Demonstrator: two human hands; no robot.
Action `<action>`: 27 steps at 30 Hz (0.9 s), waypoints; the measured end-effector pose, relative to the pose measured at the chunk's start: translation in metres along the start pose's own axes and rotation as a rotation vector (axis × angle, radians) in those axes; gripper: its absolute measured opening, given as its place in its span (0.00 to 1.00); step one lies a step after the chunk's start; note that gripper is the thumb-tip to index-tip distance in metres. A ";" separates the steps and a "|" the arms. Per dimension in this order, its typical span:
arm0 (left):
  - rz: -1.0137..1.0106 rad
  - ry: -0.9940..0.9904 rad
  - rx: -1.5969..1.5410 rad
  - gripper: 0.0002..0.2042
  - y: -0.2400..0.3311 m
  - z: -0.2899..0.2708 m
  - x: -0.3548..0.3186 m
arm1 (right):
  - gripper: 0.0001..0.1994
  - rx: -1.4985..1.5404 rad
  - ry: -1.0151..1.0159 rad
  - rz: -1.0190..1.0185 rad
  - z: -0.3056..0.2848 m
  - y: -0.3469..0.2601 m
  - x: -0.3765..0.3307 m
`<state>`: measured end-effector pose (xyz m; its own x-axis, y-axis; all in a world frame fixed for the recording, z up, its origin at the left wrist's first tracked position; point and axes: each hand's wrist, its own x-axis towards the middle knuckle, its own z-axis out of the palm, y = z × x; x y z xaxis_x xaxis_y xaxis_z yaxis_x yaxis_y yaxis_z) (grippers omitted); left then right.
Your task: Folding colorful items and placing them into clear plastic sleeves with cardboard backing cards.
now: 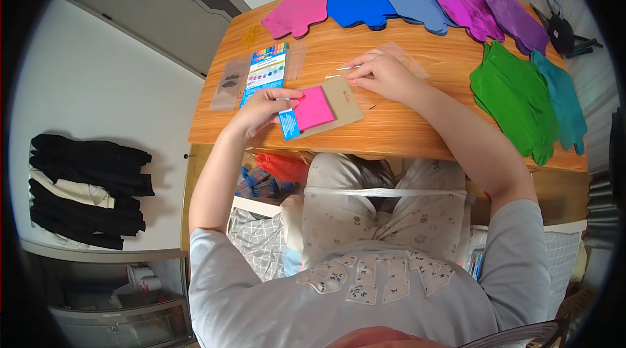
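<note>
My left hand (261, 112) is closed on the left end of a brown cardboard backing card (345, 103). A bright pink folded square (314, 108) lies on that card, with a blue printed strip (289, 123) along its left side. The left thumb presses on the pink square's upper left corner. Past the card's far right corner, my right hand (379, 74) pinches a thin pale pointed thing (342, 68) between thumb and fingers. Its exact kind is too small to tell. A small whitish bit (332, 76) lies just below its tip.
Blue printed packages (264, 74) and clear plastic sleeves (228, 80) lie left on the wooden table (404, 133). Stacks of flat pieces ring the far and right edges: pink (297, 12), blue (358, 3), purple (518, 22), green (512, 100), teal (566, 100). A black device (564, 35) stands far right.
</note>
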<state>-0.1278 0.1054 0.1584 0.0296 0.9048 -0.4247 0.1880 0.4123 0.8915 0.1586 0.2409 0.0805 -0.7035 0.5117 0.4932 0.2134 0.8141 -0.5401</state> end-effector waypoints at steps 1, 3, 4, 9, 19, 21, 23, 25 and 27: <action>-0.003 -0.010 0.020 0.14 0.003 0.001 0.003 | 0.09 0.028 -0.022 -0.002 -0.001 0.000 0.000; 0.001 -0.019 0.054 0.14 0.006 0.001 0.010 | 0.09 0.048 -0.052 0.017 -0.001 0.001 -0.001; 0.007 -0.027 0.087 0.14 0.006 0.002 0.011 | 0.09 0.067 -0.083 0.036 -0.002 0.001 -0.001; 0.057 0.011 0.227 0.15 -0.007 0.004 0.019 | 0.14 0.043 -0.144 0.033 -0.005 -0.003 0.001; 0.252 0.130 0.226 0.14 -0.025 0.040 0.032 | 0.23 -0.106 -0.174 0.057 0.000 -0.015 -0.003; 0.279 0.154 0.247 0.14 -0.025 0.046 0.031 | 0.22 -0.104 -0.185 0.072 0.002 -0.013 -0.004; 0.304 0.181 0.268 0.14 -0.027 0.049 0.027 | 0.22 -0.098 -0.197 0.085 0.003 -0.015 -0.004; 0.663 0.424 0.812 0.15 -0.030 0.051 0.022 | 0.21 -0.124 -0.204 0.104 0.004 -0.019 -0.004; 0.697 0.476 0.955 0.17 -0.024 0.062 0.014 | 0.21 -0.116 -0.214 0.119 0.002 -0.018 -0.005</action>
<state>-0.0714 0.1016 0.1218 0.0904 0.9284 0.3605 0.9093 -0.2246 0.3504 0.1570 0.2231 0.0862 -0.7933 0.5462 0.2692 0.3710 0.7840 -0.4977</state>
